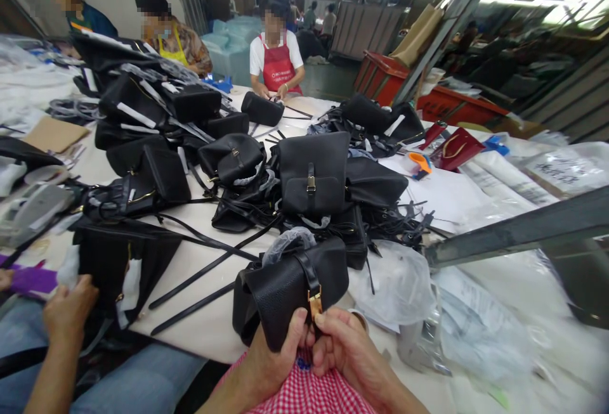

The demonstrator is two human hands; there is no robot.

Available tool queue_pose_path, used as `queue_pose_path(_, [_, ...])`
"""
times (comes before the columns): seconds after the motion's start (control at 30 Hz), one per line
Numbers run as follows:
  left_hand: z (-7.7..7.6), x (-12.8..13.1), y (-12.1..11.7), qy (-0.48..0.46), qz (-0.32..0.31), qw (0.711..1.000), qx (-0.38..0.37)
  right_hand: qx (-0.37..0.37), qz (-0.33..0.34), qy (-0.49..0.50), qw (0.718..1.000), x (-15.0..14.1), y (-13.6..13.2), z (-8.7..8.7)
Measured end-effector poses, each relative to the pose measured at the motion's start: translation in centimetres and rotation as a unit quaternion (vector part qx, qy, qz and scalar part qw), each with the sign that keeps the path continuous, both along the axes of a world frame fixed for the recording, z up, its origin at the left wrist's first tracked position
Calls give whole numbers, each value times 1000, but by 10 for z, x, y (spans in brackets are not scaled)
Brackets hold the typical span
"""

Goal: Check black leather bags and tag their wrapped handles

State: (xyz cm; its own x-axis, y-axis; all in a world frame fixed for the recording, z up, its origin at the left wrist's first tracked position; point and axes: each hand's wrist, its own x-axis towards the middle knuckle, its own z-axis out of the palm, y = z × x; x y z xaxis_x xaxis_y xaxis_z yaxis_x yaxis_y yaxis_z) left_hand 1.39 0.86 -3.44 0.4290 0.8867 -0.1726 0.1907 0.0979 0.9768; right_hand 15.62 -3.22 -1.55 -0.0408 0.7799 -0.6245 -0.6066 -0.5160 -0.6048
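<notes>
A black pebbled-leather handbag (285, 293) lies tilted at the table edge right in front of me. My left hand (276, 357) grips its lower edge, and my right hand (340, 344) pinches the gold metal buckle (314, 303) at the end of its leather strap. A crumpled clear plastic bag (288, 244) is tucked into the top of the handbag. Several more black handbags (313, 173) and loose black straps (204, 268) lie piled on the table beyond my hands.
A co-worker's hand (70, 307) holds another black bag (121, 262) at the left. White plastic sheets (394, 287) and paper lie to the right. A grey metal bar (518, 227) crosses the right side. Several co-workers sit at the table's far side, with red crates (380, 78) behind.
</notes>
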Motion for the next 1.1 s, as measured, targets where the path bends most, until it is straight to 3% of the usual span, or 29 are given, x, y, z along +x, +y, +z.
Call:
queue_pose_path(0.3, [-3, 1, -1, -26, 26, 999, -38, 13, -11, 24, 1000, 2, 0, -5])
queue_pose_path(0.57, [-15, -5, -2, 23, 34, 999, -9, 25, -16, 10, 1000, 1, -1, -8])
queue_pose_path(0.8, [-26, -5, -5, -46, 54, 994, -80, 33, -4, 44, 998, 4, -2, -10])
queue_pose_path(1.1, [-13, 0, -3, -30, 56, 988, -141, 48, -7, 76, 996, 4, -1, -12])
